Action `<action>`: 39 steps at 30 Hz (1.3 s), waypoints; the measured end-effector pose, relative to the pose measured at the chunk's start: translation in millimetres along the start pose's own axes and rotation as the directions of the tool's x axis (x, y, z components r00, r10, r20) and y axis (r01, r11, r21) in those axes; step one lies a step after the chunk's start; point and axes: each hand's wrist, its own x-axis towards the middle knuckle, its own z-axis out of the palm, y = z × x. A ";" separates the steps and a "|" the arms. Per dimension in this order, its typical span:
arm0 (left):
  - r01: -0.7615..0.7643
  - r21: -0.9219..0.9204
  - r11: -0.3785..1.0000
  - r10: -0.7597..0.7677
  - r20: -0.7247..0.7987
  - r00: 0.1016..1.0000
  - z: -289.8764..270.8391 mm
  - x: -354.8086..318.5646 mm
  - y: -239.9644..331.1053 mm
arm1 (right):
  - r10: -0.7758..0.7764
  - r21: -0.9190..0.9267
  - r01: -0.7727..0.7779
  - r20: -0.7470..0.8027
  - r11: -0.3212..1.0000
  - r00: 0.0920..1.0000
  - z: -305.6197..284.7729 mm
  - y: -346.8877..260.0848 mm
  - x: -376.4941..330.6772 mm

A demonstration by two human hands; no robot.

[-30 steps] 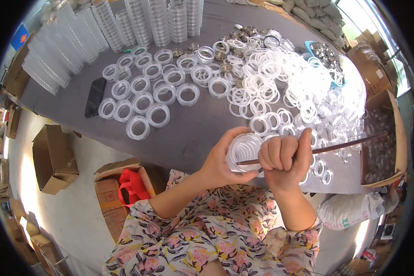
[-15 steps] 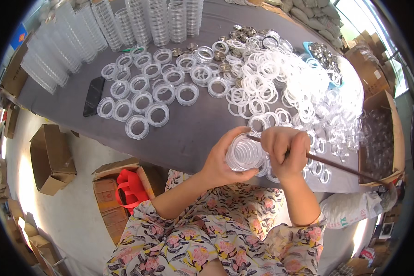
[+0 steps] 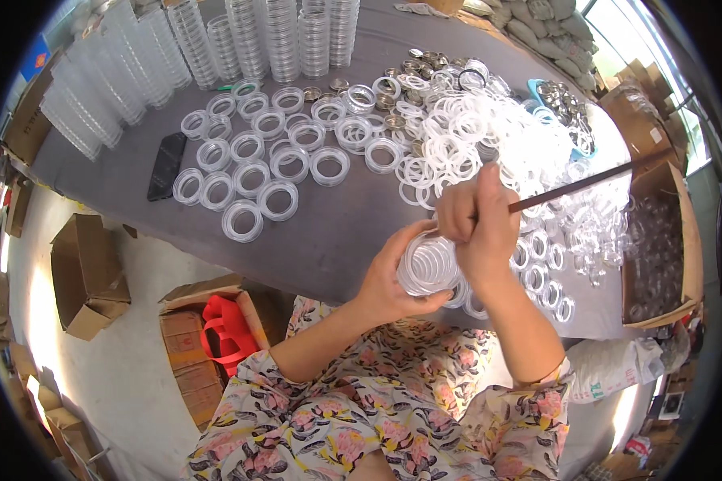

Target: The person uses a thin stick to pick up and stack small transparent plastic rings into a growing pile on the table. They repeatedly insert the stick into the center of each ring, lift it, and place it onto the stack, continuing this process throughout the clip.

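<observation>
My left hand (image 3: pixel 379 282) is wrapped round a stack of clear plastic rings (image 3: pixel 427 266), its top opening facing up at me. Just to the right, my right hand (image 3: pixel 483 232) is closed round a thin brown rod (image 3: pixel 590 181), thumb pointing up. The rod slants up to the right over the table. Its inner end passes under my right fingers near the rim of the stack; whether it touches a ring I cannot tell. More clear rings (image 3: pixel 536 278) lie on the cloth by my right forearm.
Loose white rings (image 3: pixel 457 136) are heaped at right-centre. Short ring stacks (image 3: pixel 277 200) and a black phone (image 3: pixel 167 166) lie left. Tall stacks of clear pieces (image 3: pixel 281 40) line the back. A blue tray (image 3: pixel 582 148) and a cardboard box (image 3: pixel 692 240) of clear parts stand right.
My right hand has risen and tilted, and the rod's outer end has swung from low right to high right. My left hand still grips the stack in nearly the same place.
</observation>
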 end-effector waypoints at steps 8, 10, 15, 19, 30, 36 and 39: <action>-0.040 0.058 0.998 0.041 -0.015 0.999 -2.1 -1.0 1.5 | 0.442 0.264 -0.455 0.111 0.850 0.890 -8.1 -18.8 -14.3; -0.044 0.067 0.997 0.046 -0.039 0.998 0.6 -2.9 -3.1 | 0.323 0.304 -0.322 0.048 0.897 0.945 5.3 -8.4 -11.9; -0.034 0.068 0.997 0.035 -0.007 0.999 -0.3 -0.5 -2.5 | 0.075 -0.124 -0.069 0.044 0.990 0.996 -15.2 1.3 0.3; -0.082 0.139 0.987 0.075 0.051 0.996 -6.2 0.0 -1.3 | 0.339 -0.163 -0.327 0.052 0.931 0.939 -16.9 -20.6 -8.5; -0.032 0.051 0.998 0.032 0.001 0.999 -3.5 -0.6 -1.4 | 0.231 -0.059 -0.238 -0.107 0.969 0.967 -4.5 -9.1 8.9; -0.181 0.170 0.969 0.171 0.073 0.983 -8.3 -0.2 2.2 | -0.079 -0.581 0.171 0.179 0.796 0.981 -27.9 -20.9 -55.5; -0.125 0.259 0.958 0.116 0.050 0.992 -17.5 -12.0 1.3 | 0.065 -0.781 0.137 0.222 0.609 0.973 -25.4 -0.5 -85.1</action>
